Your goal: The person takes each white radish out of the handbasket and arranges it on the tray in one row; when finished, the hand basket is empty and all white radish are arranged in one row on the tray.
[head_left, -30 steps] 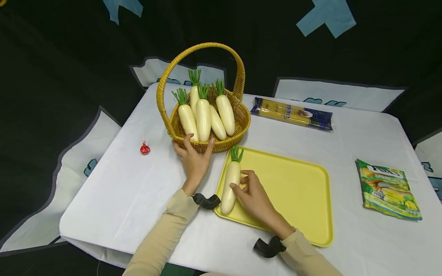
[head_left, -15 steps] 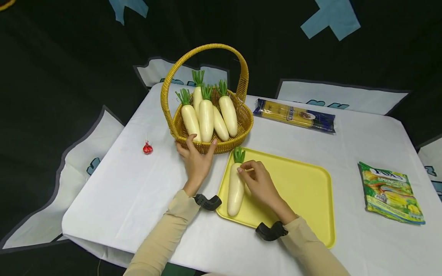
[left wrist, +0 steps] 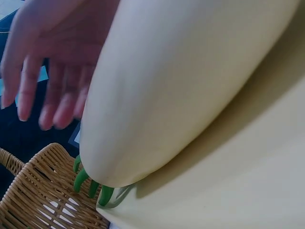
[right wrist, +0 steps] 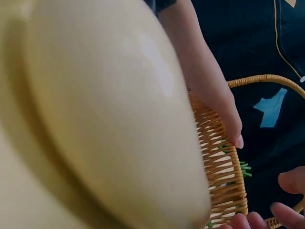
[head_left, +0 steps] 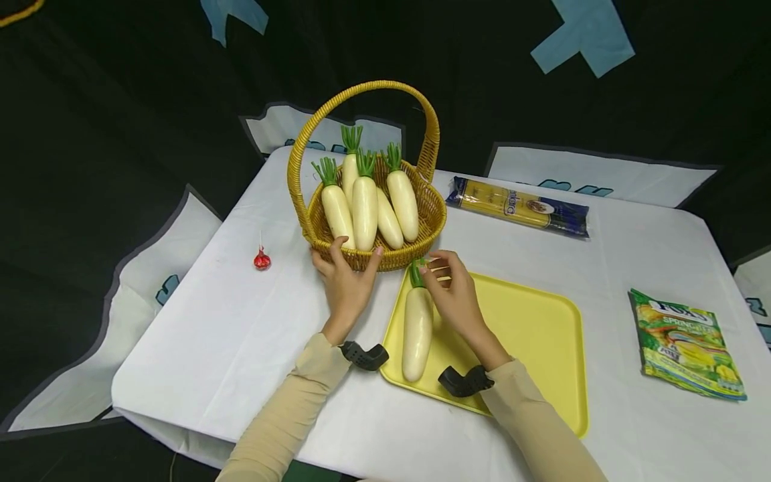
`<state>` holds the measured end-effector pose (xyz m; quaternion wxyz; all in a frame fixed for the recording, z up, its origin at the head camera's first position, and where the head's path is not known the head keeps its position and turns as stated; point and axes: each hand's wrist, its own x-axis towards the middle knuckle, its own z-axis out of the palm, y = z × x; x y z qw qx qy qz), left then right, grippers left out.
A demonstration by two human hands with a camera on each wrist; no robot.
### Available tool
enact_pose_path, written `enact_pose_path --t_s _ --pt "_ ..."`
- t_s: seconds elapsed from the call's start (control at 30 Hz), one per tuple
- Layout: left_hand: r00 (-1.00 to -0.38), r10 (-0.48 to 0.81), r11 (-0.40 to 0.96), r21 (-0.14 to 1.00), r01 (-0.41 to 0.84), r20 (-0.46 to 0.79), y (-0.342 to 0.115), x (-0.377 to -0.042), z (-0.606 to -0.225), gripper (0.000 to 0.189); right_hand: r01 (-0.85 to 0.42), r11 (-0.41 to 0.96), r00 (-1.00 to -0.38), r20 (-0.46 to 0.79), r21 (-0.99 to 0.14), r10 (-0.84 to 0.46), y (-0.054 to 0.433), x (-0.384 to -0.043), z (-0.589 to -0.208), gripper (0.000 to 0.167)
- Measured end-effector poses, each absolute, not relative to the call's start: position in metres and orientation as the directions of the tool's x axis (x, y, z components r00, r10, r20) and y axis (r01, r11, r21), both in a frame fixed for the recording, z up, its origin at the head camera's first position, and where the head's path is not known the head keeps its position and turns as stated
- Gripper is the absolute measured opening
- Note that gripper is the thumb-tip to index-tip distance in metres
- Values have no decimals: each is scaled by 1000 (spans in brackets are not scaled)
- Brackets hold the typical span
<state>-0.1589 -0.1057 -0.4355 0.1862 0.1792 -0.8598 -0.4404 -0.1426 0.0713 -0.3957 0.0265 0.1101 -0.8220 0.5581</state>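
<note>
A white radish (head_left: 417,335) with a green leafy top lies lengthwise at the left side of the yellow tray (head_left: 530,348). Over its leaves is my right hand (head_left: 454,294), fingers parted, pointing left. In the left wrist view this hand (left wrist: 66,52) appears beyond the radish (left wrist: 167,86), fingers apart. My left hand (head_left: 349,294) grips the near rim of the wicker basket (head_left: 415,253), thumb and a finger over the edge; the right wrist view shows that hand (right wrist: 209,81) on the basket (right wrist: 224,176) too. Inside the basket are several white radishes (head_left: 365,211).
Behind the tray lies a yellow and blue pasta packet (head_left: 518,206). A green soup packet (head_left: 687,345) is at the right, and a small red item (head_left: 262,260) sits left of the basket. The white-covered table (head_left: 199,348) ends at a dark curtain behind.
My right hand has slid away along the radish, from its middle up to its leaves. The left hand stays on the basket rim, and the whole view has shifted slightly.
</note>
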Motion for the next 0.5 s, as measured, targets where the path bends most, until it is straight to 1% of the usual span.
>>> enact_pose_path --t_s 0.1,0.17,0.33,0.4,0.5 --pt "-869 -468 551 822 -145 160 -106 -158 -435 75 -238 303 -969 206 -923 -136 61 -145 -382 39" --pt "-870 -467 552 821 -147 157 -107 -158 -434 75 -283 292 -958 256 -913 -130 52 -151 -377 39" --pt "-870 -467 557 817 -151 157 -108 -158 -433 75 -404 349 -915 382 -846 -134 29 -172 -380 38" --pt "-868 -468 561 814 -149 163 -107 -158 -433 75 -418 378 -908 390 -826 -150 20 -177 -376 40" --pt "-869 -464 568 811 -141 174 -106 -158 -434 71 -411 399 -911 369 -820 -182 11 -185 -372 44"
